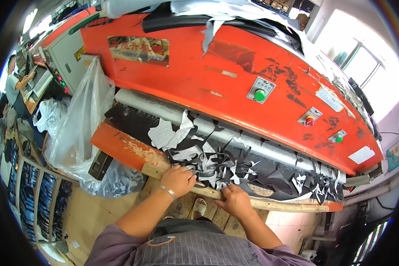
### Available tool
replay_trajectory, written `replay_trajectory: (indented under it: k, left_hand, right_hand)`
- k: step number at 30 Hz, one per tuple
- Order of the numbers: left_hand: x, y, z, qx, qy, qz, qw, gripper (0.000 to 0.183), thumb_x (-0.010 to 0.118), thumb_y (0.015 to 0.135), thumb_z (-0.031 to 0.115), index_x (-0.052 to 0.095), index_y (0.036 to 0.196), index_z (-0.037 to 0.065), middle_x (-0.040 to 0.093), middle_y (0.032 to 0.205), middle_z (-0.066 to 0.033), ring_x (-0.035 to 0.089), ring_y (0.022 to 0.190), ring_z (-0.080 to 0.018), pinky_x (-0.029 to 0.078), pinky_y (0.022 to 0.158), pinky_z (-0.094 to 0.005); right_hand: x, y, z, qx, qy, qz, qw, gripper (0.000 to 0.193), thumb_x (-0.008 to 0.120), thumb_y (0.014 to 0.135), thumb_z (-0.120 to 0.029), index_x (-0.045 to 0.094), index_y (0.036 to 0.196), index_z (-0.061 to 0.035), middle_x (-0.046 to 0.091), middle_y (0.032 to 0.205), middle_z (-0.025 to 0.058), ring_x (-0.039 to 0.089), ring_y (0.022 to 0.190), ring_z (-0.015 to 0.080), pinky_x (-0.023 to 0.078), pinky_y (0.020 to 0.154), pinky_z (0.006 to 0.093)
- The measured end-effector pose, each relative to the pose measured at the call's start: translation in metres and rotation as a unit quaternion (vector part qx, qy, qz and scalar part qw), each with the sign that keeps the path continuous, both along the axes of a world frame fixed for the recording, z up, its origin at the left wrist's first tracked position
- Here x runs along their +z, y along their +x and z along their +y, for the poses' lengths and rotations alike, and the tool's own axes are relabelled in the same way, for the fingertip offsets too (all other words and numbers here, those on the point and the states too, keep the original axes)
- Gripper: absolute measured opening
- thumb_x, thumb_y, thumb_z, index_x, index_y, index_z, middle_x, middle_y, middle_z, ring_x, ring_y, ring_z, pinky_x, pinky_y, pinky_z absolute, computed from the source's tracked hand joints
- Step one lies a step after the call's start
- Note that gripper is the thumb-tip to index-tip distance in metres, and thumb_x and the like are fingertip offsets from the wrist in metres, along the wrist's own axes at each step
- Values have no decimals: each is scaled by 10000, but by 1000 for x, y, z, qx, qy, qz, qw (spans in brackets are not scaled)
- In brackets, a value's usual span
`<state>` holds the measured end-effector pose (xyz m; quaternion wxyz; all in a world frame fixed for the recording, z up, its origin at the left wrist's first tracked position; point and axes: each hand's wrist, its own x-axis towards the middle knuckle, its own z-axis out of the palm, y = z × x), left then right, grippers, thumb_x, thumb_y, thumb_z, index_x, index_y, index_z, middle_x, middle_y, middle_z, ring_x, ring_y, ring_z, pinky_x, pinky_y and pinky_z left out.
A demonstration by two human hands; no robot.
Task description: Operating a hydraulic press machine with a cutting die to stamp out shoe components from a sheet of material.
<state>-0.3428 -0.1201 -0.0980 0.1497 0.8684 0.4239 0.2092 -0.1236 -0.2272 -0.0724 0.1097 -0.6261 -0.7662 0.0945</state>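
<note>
The left hand (178, 181) is resting at the rail (292, 206), its fingers lying close together and bending toward the scraps (213, 166); whether they're pinching any, I can't tell. Over on the right, the right hand (236, 200) is curling its fingers onto the rail, the thumb standing apart and pointing left; again, I can't tell if it's gripping a piece. A bracelet (168, 191) is circling the left wrist.

And the scraps! They're sprawling along the black bed (127, 116) just beyond both hands, dark strips tangling with pale ones, a broad pale piece (162, 134) lying at the left. Behind them a pale bar (248, 138) is running the bed's length, beneath the big orange machine (186, 75). Its face is showing a green button (259, 95), a red button (310, 121) and, farther right, another green one. More sheets (235, 9) are draping over the top.

Off left, a clear bag (82, 115) is slumping beside the machine, and farther back a co-worker (14, 84) is standing at other equipment.
</note>
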Motion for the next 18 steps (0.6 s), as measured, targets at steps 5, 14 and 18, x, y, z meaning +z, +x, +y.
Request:
replay_trajectory:
  k: [5,14,18]
  left_hand:
    - [2,0,0,23,2,-19,1000,263,597,810,287,669,677,72,609,709,-87,587,741,-278,489,674,-403]
    - [18,-25,20,-96,-131,6,987,287,594,845,332,696,757,78,631,735,-88,607,737,-276,494,667,-387]
    - [52,-11,74,-129,-318,-186,920,235,628,886,292,699,938,74,678,840,-103,656,747,-223,509,670,-303]
  right_hand:
    - [8,-6,1,-50,-17,-18,998,367,769,661,-354,674,865,-64,619,853,95,633,797,279,521,673,376]
    - [75,23,115,19,-172,109,979,459,639,826,-472,686,1026,-62,679,951,172,654,840,357,517,753,412]
    - [71,10,254,-103,25,112,988,555,622,851,-467,616,1145,4,624,1149,206,579,1104,354,457,920,401]
